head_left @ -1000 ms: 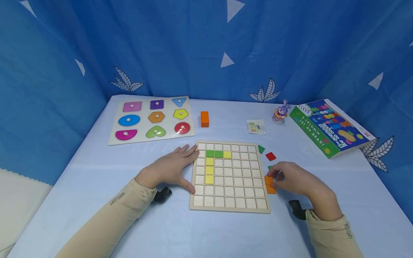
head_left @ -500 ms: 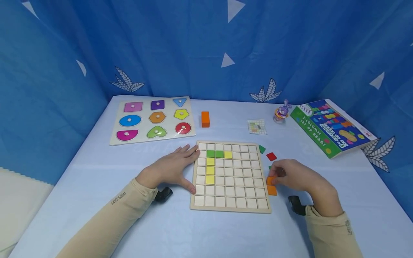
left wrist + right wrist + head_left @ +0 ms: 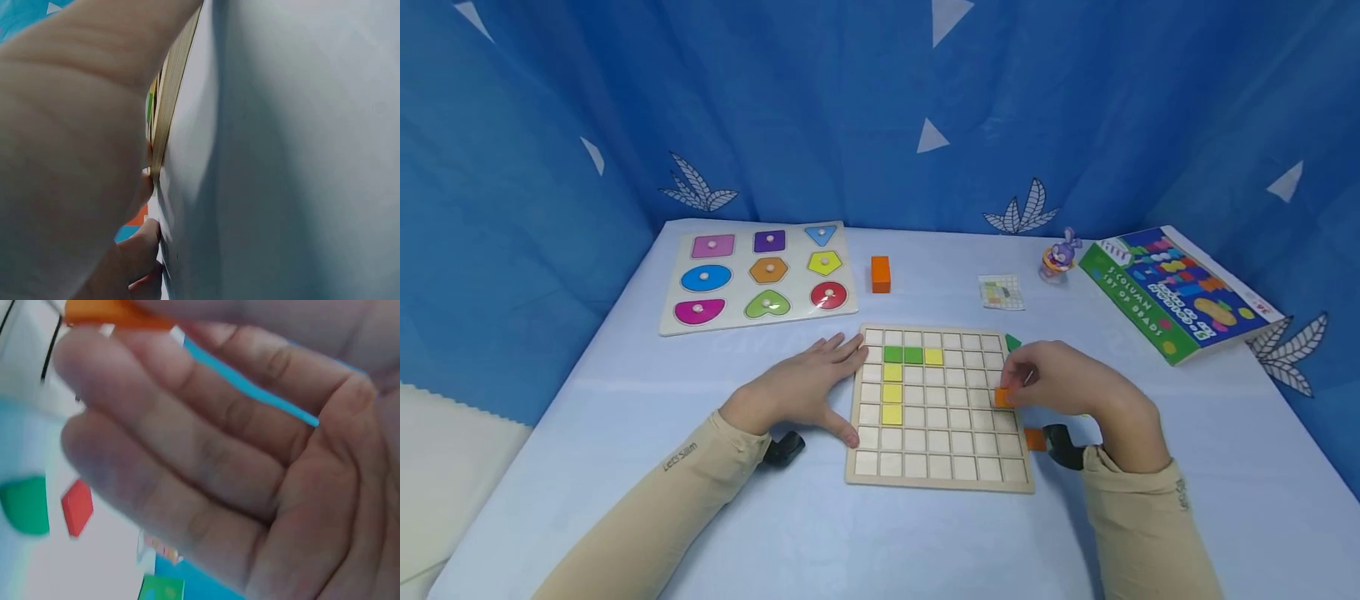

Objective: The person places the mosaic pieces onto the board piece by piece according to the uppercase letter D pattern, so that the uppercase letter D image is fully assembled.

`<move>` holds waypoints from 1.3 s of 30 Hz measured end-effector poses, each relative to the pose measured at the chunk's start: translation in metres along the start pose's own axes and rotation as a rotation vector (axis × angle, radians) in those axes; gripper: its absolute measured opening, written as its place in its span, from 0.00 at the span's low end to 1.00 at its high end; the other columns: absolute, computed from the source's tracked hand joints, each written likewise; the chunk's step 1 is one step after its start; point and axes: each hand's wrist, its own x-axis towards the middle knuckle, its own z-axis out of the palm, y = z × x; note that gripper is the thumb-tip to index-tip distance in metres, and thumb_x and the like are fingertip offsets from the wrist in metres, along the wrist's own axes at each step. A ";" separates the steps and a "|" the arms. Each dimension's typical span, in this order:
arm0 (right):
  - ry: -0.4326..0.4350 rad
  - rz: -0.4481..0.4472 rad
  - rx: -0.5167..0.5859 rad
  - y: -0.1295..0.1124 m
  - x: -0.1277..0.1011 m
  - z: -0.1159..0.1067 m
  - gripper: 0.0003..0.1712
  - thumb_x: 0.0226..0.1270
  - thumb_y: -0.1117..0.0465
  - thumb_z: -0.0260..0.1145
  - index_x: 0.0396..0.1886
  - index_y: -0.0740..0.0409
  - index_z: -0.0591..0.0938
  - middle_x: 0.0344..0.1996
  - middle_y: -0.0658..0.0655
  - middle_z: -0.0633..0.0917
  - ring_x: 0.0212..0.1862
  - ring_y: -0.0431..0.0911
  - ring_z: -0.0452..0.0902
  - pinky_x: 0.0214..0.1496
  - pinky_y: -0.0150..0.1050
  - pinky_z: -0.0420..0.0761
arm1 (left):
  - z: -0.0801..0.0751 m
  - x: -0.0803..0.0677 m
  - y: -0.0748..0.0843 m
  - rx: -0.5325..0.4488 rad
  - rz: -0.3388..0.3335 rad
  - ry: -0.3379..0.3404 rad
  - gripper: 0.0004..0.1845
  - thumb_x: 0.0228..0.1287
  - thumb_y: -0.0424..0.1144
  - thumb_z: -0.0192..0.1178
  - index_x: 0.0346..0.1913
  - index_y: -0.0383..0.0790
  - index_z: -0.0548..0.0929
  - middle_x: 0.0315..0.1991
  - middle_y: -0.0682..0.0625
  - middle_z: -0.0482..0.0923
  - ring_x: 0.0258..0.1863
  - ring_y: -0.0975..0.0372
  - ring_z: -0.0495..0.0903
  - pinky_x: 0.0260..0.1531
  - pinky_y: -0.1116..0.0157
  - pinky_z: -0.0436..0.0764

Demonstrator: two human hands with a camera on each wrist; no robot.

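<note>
A wooden grid board (image 3: 938,482) lies in front of me. In its upper left part two green tiles (image 3: 903,355) and a yellow tile (image 3: 933,357) form a row, with a column of yellow tiles (image 3: 892,392) below. My left hand (image 3: 801,387) rests at the board's left edge, fingers spread. Between thumb and fingers, my right hand (image 3: 1071,379) pinches an orange square tile (image 3: 1002,398) over the board's right columns. A second orange tile (image 3: 1036,439) lies beside the right edge, partly behind the wrist camera. The right wrist view shows a red tile (image 3: 77,507) and a green piece (image 3: 26,505).
Behind the board are a shape puzzle (image 3: 737,313), an orange block (image 3: 881,275) and a small printed grid card (image 3: 1002,292). A purple rabbit figure (image 3: 1062,256) and a colourful bead box (image 3: 1180,292) stand at the back right. A blue curtain (image 3: 820,108) hangs behind.
My right hand has picked one orange tile off the table and carried it up and left over the board. The left hand has stayed at the board's edge.
</note>
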 end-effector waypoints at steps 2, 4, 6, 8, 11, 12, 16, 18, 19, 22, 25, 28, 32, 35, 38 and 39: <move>0.006 -0.044 -0.006 -0.007 0.003 0.004 0.05 0.63 0.64 0.73 0.32 0.53 0.84 0.29 0.51 0.82 0.35 0.47 0.75 0.38 0.41 0.79 | -0.001 0.001 0.001 -0.003 0.004 -0.002 0.75 0.30 0.83 0.65 0.81 0.43 0.53 0.81 0.51 0.40 0.80 0.53 0.39 0.76 0.56 0.42; 0.001 -0.095 -0.006 -0.015 0.007 0.009 0.05 0.62 0.64 0.74 0.32 0.53 0.84 0.27 0.50 0.82 0.33 0.47 0.75 0.36 0.41 0.79 | -0.001 0.001 0.001 -0.001 0.005 -0.003 0.75 0.30 0.83 0.65 0.80 0.43 0.53 0.81 0.51 0.40 0.80 0.52 0.39 0.76 0.56 0.42; -0.011 -0.141 -0.012 -0.025 0.012 0.015 0.06 0.62 0.65 0.74 0.31 0.52 0.84 0.26 0.49 0.82 0.32 0.46 0.75 0.35 0.40 0.80 | -0.002 0.000 0.002 -0.005 0.009 0.001 0.75 0.30 0.83 0.66 0.80 0.42 0.54 0.81 0.50 0.41 0.80 0.52 0.39 0.76 0.55 0.42; -0.032 -0.187 -0.021 -0.036 0.018 0.021 0.06 0.62 0.65 0.74 0.31 0.52 0.84 0.26 0.47 0.82 0.32 0.45 0.76 0.35 0.40 0.80 | -0.002 0.000 0.002 -0.006 0.014 0.006 0.75 0.31 0.82 0.67 0.80 0.42 0.54 0.81 0.50 0.42 0.79 0.51 0.40 0.76 0.55 0.42; -0.057 -0.237 -0.039 -0.052 0.027 0.034 0.06 0.62 0.64 0.75 0.31 0.49 0.85 0.27 0.44 0.83 0.32 0.43 0.77 0.38 0.37 0.82 | -0.002 0.000 0.001 -0.006 0.016 0.008 0.74 0.31 0.82 0.66 0.80 0.42 0.54 0.81 0.49 0.42 0.79 0.51 0.40 0.76 0.55 0.42; -0.066 -0.263 -0.037 -0.056 0.030 0.038 0.06 0.62 0.64 0.75 0.31 0.49 0.85 0.27 0.44 0.83 0.32 0.43 0.77 0.39 0.37 0.82 | -0.002 0.000 0.001 -0.004 0.017 0.007 0.74 0.31 0.83 0.66 0.80 0.42 0.54 0.81 0.50 0.42 0.79 0.51 0.40 0.76 0.55 0.42; -0.080 -0.324 -0.023 -0.067 0.039 0.055 0.06 0.62 0.62 0.76 0.32 0.48 0.85 0.27 0.41 0.83 0.32 0.40 0.79 0.39 0.35 0.83 | -0.001 0.001 0.001 -0.008 0.017 0.005 0.74 0.31 0.83 0.65 0.80 0.42 0.55 0.81 0.50 0.43 0.79 0.51 0.40 0.76 0.53 0.43; -0.086 -0.355 -0.011 -0.070 0.042 0.063 0.06 0.62 0.63 0.76 0.32 0.48 0.85 0.26 0.41 0.83 0.31 0.40 0.79 0.38 0.34 0.83 | -0.001 0.002 0.002 -0.001 0.014 0.002 0.74 0.30 0.83 0.64 0.80 0.43 0.54 0.81 0.50 0.42 0.80 0.51 0.39 0.76 0.53 0.43; -0.085 -0.365 -0.010 -0.071 0.044 0.067 0.06 0.62 0.63 0.76 0.32 0.48 0.86 0.26 0.41 0.83 0.31 0.39 0.79 0.38 0.34 0.83 | -0.001 0.002 0.002 0.003 0.011 0.001 0.74 0.30 0.84 0.64 0.80 0.43 0.54 0.81 0.51 0.42 0.80 0.52 0.39 0.76 0.53 0.43; -0.096 -0.379 -0.022 -0.074 0.048 0.075 0.06 0.62 0.64 0.75 0.32 0.49 0.86 0.25 0.42 0.83 0.30 0.39 0.78 0.37 0.33 0.82 | -0.001 0.002 0.001 0.010 0.007 -0.001 0.75 0.30 0.84 0.64 0.80 0.44 0.54 0.81 0.51 0.42 0.80 0.52 0.39 0.76 0.54 0.43; -0.107 -0.362 -0.054 -0.076 0.050 0.080 0.05 0.63 0.64 0.74 0.32 0.49 0.86 0.25 0.41 0.82 0.30 0.38 0.78 0.37 0.33 0.82 | -0.002 0.002 0.001 0.004 0.002 -0.004 0.75 0.29 0.84 0.64 0.80 0.44 0.54 0.81 0.51 0.41 0.80 0.52 0.39 0.76 0.54 0.43; -0.104 -0.363 -0.105 -0.078 0.050 0.081 0.04 0.63 0.63 0.74 0.31 0.49 0.87 0.24 0.40 0.82 0.30 0.38 0.78 0.36 0.33 0.81 | -0.003 0.002 0.001 -0.002 0.008 -0.003 0.74 0.30 0.83 0.64 0.80 0.43 0.54 0.81 0.50 0.42 0.79 0.51 0.39 0.76 0.54 0.43; -0.069 -0.397 -0.181 -0.080 0.050 0.083 0.02 0.62 0.63 0.74 0.33 0.52 0.90 0.26 0.40 0.83 0.31 0.37 0.76 0.38 0.33 0.80 | -0.004 0.002 0.001 -0.002 0.019 0.001 0.74 0.31 0.83 0.65 0.80 0.42 0.54 0.81 0.50 0.42 0.79 0.51 0.40 0.76 0.54 0.42; -0.064 -0.380 -0.221 -0.082 0.048 0.084 0.04 0.62 0.64 0.74 0.36 0.54 0.92 0.28 0.40 0.85 0.32 0.36 0.77 0.40 0.32 0.80 | -0.004 0.002 0.001 -0.006 0.019 0.000 0.74 0.32 0.82 0.66 0.80 0.42 0.54 0.81 0.49 0.42 0.79 0.50 0.40 0.76 0.54 0.42; -0.066 -0.354 -0.243 -0.085 0.045 0.084 0.06 0.62 0.64 0.74 0.38 0.54 0.92 0.29 0.41 0.86 0.31 0.36 0.77 0.41 0.32 0.80 | -0.003 0.002 0.002 -0.008 0.014 -0.002 0.74 0.31 0.82 0.66 0.80 0.43 0.54 0.81 0.49 0.42 0.79 0.51 0.39 0.76 0.54 0.42; -0.067 -0.349 -0.247 -0.086 0.045 0.085 0.06 0.61 0.65 0.75 0.38 0.54 0.92 0.29 0.41 0.86 0.31 0.36 0.77 0.41 0.32 0.81 | -0.003 0.002 0.002 -0.008 0.013 -0.001 0.74 0.31 0.82 0.66 0.80 0.43 0.54 0.81 0.49 0.42 0.79 0.51 0.39 0.76 0.54 0.42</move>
